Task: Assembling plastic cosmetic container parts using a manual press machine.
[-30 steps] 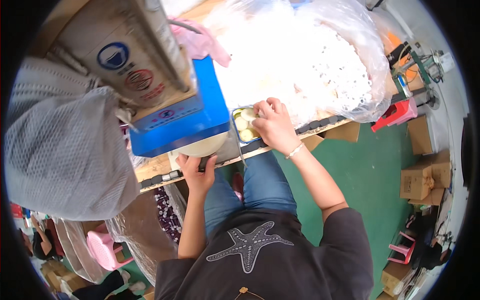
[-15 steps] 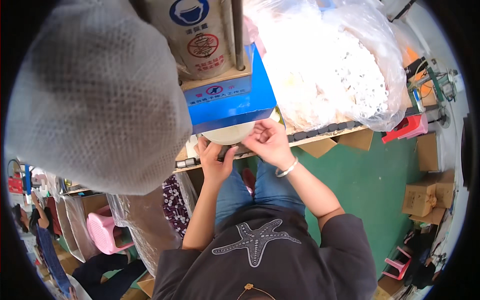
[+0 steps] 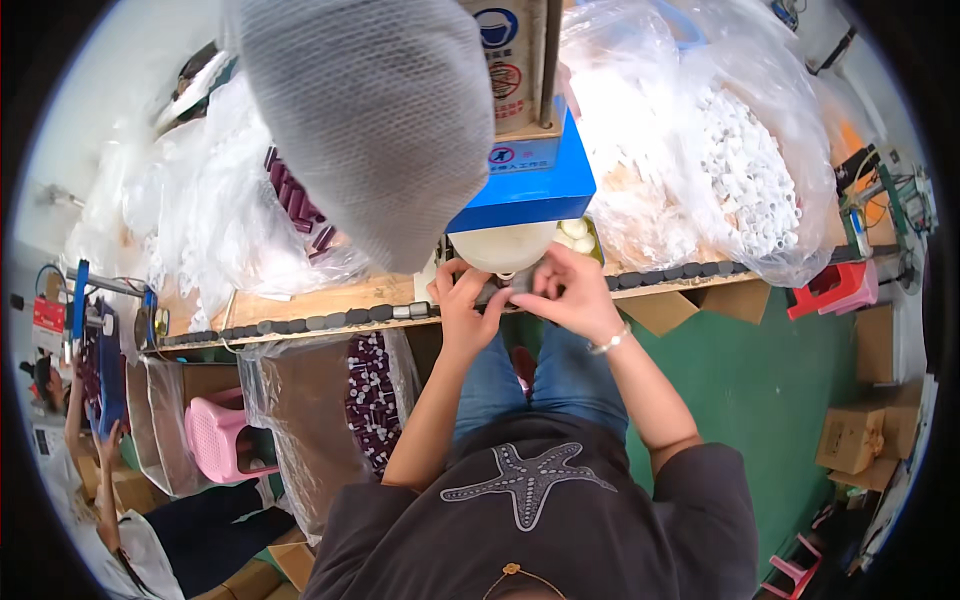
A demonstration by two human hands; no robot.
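My left hand [image 3: 466, 305] and my right hand [image 3: 575, 295] meet beneath the pale round head [image 3: 505, 248] of a press with a blue housing [image 3: 535, 195]. A small dark piece [image 3: 506, 281] shows upright between my fingertips, right under that head. The fingers of my left hand are curled, with the thumb alongside this piece. My right hand is bent in a pinch, its thumb pointing at the piece. What lies inside either pinch is mostly hidden by the fingers.
Clear bags of white caps [image 3: 750, 180] lie right of the press; dark purple tubes [image 3: 290, 195] lie left. A bag of purple pieces [image 3: 370, 400] hangs below the bench edge [image 3: 330, 322]. A grey mesh shape [image 3: 370, 120] blocks the upper view. Another person [image 3: 110, 440] works far left.
The view has swung left, so the bench's left side now shows. My right hand has come lower and closer to my left, and the small dark piece is now visible between them.
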